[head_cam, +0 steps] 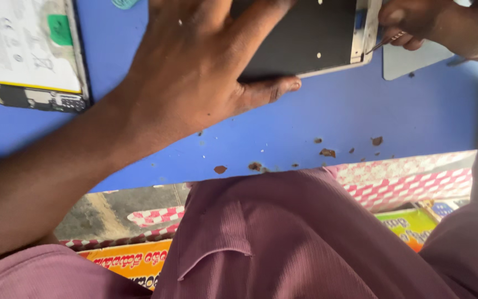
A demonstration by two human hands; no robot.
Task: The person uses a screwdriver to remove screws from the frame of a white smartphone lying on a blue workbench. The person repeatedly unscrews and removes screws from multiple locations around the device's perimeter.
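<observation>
My left hand (195, 66) lies spread over a dark flat phone panel with a white frame (311, 39), pressing it onto the blue table (360, 116); the thumb rests along the panel's near edge. At the top right my right hand (416, 22) pinches a thin metal tool (383, 41) whose tip touches the panel's right end. A grey flat plate (410, 58) lies just beside that end, under the right hand.
An opened phone with its white battery and circuit board showing (29, 50) lies at the table's left. The table's near edge is chipped, with brown spots (327, 152). My mauve trousers (283, 238) fill the foreground; patterned cloth and coloured packaging lie below.
</observation>
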